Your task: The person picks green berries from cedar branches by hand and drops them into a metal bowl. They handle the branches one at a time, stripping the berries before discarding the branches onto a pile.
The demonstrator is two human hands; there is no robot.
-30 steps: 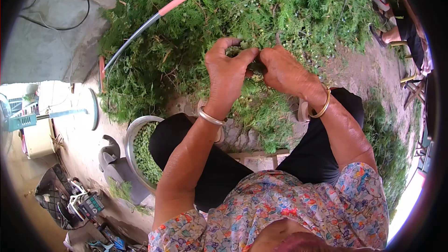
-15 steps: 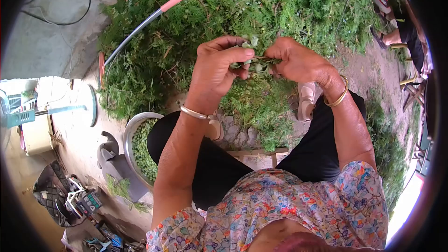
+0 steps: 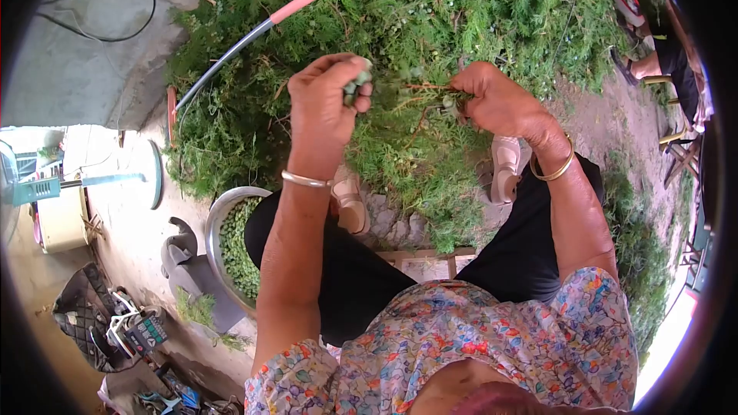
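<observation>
My left hand (image 3: 329, 96) is closed around several pale green seed cones (image 3: 357, 86), which show between the thumb and fingers. To its right, my right hand (image 3: 496, 100) grips an evergreen sprig (image 3: 427, 91) whose thin stems point left, with a few cones near the fingers. A gap separates the two hands. Both are above a large heap of cut evergreen branches (image 3: 384, 15). Beside my left knee stands a metal basin (image 3: 212, 234) holding many green cones (image 3: 240, 246).
A bow saw (image 3: 231, 54) with a pink handle end lies on the branches. A fan (image 3: 150, 175) stands at left, above a black quilted bag (image 3: 81, 315) and tools. At far right, another person's leg and foot (image 3: 638, 67) show near stools.
My left hand has moved left, away from my right hand, with cones in its fingers. The sprig in my right hand now shows bare stems. My left foot has come further into view.
</observation>
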